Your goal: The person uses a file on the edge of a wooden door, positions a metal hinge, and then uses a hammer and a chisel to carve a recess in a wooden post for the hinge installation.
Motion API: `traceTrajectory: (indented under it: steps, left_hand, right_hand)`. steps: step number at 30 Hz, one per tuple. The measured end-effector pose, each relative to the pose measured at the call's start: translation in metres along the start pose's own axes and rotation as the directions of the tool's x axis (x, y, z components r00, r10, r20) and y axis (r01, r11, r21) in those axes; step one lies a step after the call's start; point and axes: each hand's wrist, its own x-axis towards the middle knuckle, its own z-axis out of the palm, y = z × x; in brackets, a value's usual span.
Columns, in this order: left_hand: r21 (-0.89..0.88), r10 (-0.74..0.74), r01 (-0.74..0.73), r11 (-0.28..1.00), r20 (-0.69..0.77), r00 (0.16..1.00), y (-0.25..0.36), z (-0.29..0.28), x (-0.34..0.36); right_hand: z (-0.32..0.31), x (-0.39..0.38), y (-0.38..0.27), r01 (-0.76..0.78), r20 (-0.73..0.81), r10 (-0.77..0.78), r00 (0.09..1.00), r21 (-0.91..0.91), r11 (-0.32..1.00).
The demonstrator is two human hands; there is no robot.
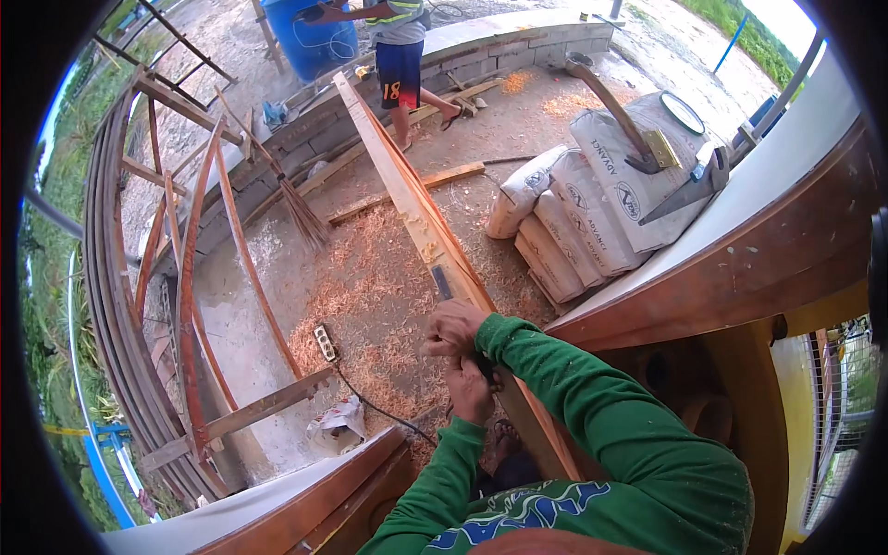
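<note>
A long pale board (pixel 398 185) runs from beneath me toward a worker, with wood shavings on its top. My right hand (pixel 458 326) is closed over a dark, narrow tool (pixel 440 282) lying along the board; its metal end shows beyond my knuckles. Just below, my left hand (pixel 470 390) has its fingers curled round a dark part of what seems the same tool, against the board's side. The grip of both hands is partly hidden.
Stacked cement sacks (pixel 583 222) bear an adze (pixel 638 139) and saw (pixel 680 199). Curved wooden strips (pixel 190 305), a broom (pixel 301 213), power strip (pixel 326 344), shavings (pixel 351 277) and white bag (pixel 338 425) lie left. A person (pixel 398 55) stands beside a blue drum (pixel 314 42).
</note>
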Motion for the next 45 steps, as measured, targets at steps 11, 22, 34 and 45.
traceTrajectory:
  steps: [11,22,34,45]
  left_hand:
    - [0.087,-0.042,0.045,0.995,-0.042,0.998,-0.003,-0.019,-0.030]
    - [0.106,-0.024,0.038,0.994,-0.124,0.992,0.013,-0.009,-0.009]
    - [0.029,-0.258,0.264,0.964,-0.137,0.956,0.006,-0.014,0.000]
    - [0.368,0.156,-0.150,0.918,0.014,0.988,0.001,-0.019,0.006]
  right_hand:
    - [0.012,-0.014,-0.026,-0.003,0.005,0.003,1.000,-0.001,1.000]
    - [0.002,0.009,-0.016,-0.053,-0.060,0.052,0.997,-0.012,0.999]
    - [0.018,0.004,0.005,-0.047,0.019,0.047,0.999,0.046,0.998]
    - [0.011,0.011,0.013,-0.109,0.014,0.108,0.994,0.038,0.993]
